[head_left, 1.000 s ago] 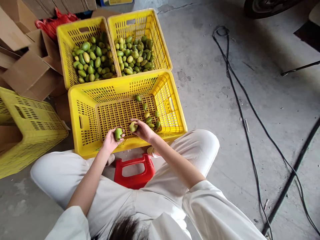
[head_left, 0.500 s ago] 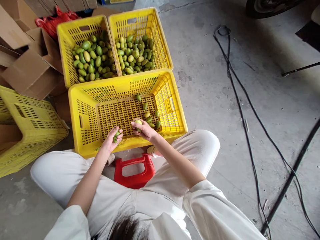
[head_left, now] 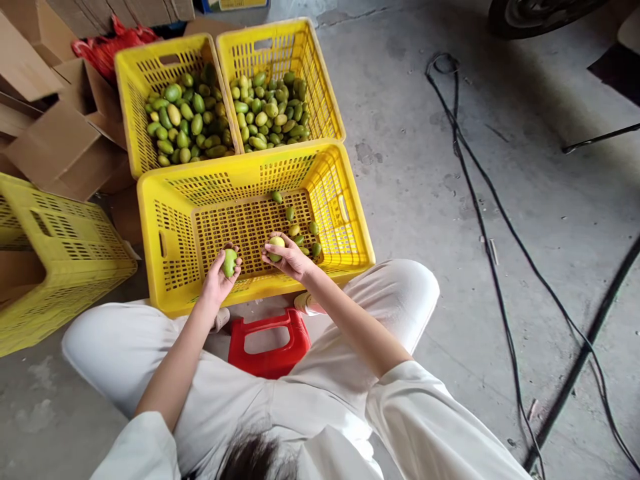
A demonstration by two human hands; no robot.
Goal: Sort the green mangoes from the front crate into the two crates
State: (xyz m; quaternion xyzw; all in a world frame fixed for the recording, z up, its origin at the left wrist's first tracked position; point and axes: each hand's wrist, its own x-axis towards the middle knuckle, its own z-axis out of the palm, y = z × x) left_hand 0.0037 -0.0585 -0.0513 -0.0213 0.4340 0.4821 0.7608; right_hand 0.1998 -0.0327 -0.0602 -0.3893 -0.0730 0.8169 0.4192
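Observation:
Over the near yellow crate, my left hand is closed around a green oval fruit, its broad side turned up. Just to the right, my right hand grips a yellow-green oval fruit between thumb and fingers. Both hands are above the crate's near side, a little apart. Several loose green and yellow fruits lie on the crate's slotted floor, toward its right end. The exact kind of fruit is not clear to me.
Two more yellow crates hold heaps of fruit behind the near one. A further yellow crate and cardboard boxes stand at left. Between my legs is a red plastic stool. Black cables cross the floor at right.
My left hand has turned and risen slightly, showing more of its green fruit. My right hand has shifted its hold a little, and its fruit shows more. The loose fruits have stayed put.

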